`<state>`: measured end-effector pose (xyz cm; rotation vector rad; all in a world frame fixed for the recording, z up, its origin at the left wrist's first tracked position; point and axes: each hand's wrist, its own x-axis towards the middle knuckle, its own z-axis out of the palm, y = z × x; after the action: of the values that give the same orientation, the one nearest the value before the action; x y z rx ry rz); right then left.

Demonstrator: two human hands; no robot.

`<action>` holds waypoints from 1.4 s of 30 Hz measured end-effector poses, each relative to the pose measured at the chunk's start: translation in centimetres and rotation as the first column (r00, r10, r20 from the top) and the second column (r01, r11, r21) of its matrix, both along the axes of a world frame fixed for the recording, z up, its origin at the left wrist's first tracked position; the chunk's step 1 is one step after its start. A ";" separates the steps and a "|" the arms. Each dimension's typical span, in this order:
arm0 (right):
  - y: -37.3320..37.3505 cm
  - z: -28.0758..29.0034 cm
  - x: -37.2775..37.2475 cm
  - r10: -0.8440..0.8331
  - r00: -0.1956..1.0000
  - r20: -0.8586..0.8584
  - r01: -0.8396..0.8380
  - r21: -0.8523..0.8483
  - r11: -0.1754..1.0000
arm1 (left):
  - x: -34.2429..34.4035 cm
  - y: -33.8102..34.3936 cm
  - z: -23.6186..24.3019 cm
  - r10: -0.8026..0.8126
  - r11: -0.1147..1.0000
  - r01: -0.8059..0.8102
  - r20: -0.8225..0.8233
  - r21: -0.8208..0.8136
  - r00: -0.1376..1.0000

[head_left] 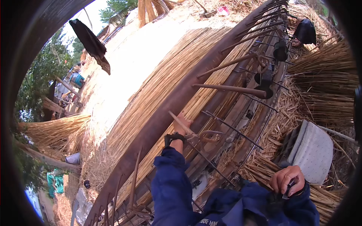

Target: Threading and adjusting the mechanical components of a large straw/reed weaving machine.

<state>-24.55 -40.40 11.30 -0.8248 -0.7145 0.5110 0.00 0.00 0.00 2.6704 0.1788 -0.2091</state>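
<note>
My left hand (183,127) reaches up in a blue sleeve with a black wrist strap (174,138). It is closed around a short wooden stick (174,116) beside the long dark wooden beam (177,100). The beam lies across a wide sheet of straw (151,86). My right hand (288,179) is low by my lap, fingers curled on a small dark object (289,188) that I cannot make out. Thin metal rods (230,128) and a wire loop (208,136) lie just right of the left hand.
Wooden pegs (230,88) stick out along the beam, with black weights (265,81) hanging near them. Bundles of straw (324,83) are stacked at the right above a grey padded cushion (315,150). A black cloth (90,41) hangs at the upper left.
</note>
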 end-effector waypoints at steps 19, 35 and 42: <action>18.7 -3.0 11.0 -0.136 0.754 -0.642 -0.022 -0.232 0.972 | -17.9 -12.0 15.7 0.050 -0.145 0.195 0.189 -0.970 0.981; 18.2 -7.4 13.1 0.164 0.613 -0.773 0.006 0.212 0.977 | -17.8 -5.9 4.7 0.156 -0.305 -0.503 -0.564 -0.809 0.811; 10.6 -8.1 8.0 0.147 0.785 -0.602 -0.295 -0.155 0.943 | -14.8 -5.7 4.8 -0.201 -0.305 -0.540 -0.502 -0.784 0.842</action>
<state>-16.54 -29.79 3.17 -0.7511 -0.1697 1.0335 -14.81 -5.69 4.81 0.6587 0.3741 -0.5890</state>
